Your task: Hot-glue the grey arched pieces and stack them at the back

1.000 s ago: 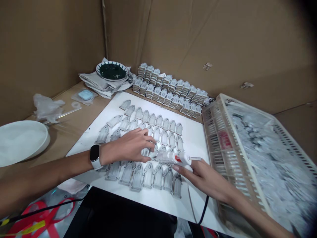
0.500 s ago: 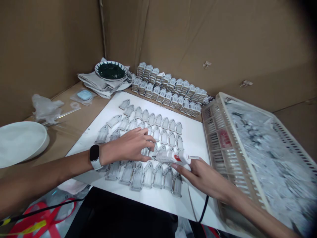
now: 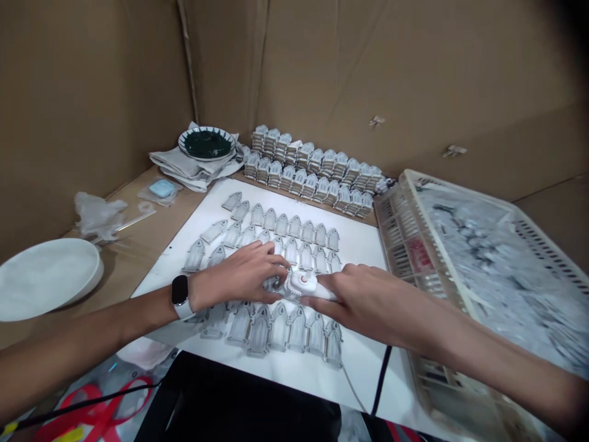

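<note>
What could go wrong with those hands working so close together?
The white glue gun in the right hand is right beside the left hand, so a burn or stray glue seems possible. A slip could also knock the tightly packed arch-shaped pieces out of line, and the black cord might snag.

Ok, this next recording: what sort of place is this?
Probably a small manual assembly workstation. Cardboard sheets line the bench, arch-shaped plastic pieces lie in rows on a white board, and a plastic crate of similar-looking stock sits alongside.
</note>
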The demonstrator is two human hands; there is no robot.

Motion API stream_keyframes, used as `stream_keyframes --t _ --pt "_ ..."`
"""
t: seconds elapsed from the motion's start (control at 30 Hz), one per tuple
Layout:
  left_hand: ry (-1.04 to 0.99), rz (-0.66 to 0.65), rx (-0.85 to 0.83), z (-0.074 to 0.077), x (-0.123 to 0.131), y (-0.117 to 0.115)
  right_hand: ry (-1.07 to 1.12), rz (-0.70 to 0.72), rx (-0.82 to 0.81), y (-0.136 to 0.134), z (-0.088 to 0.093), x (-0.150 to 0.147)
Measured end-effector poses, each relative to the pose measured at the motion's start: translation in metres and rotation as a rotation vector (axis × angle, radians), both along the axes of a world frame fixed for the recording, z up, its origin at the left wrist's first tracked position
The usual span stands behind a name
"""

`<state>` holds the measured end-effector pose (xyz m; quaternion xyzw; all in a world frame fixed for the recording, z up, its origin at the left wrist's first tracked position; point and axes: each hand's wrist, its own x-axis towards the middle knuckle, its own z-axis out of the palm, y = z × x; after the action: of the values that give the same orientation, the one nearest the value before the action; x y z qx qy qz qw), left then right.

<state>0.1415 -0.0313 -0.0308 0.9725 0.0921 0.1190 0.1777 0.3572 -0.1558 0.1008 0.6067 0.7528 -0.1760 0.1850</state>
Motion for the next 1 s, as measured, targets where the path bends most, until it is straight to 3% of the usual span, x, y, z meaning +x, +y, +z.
stream_keyframes --t 0.4,0.7,1.0 --pt "0.025 -0.012 0.006 -0.003 0.001 0.003 0.033 -0.165 -0.097 0.012 0.008 0.007" --pt "0.041 -0.003 0.026 0.001 0.002 0.002 -0.013 -0.173 -0.022 0.005 0.001 0.011" --pt "0.055 0.011 -0.005 0.002 0.001 0.002 0.049 -0.16 -0.061 0.001 0.004 0.011"
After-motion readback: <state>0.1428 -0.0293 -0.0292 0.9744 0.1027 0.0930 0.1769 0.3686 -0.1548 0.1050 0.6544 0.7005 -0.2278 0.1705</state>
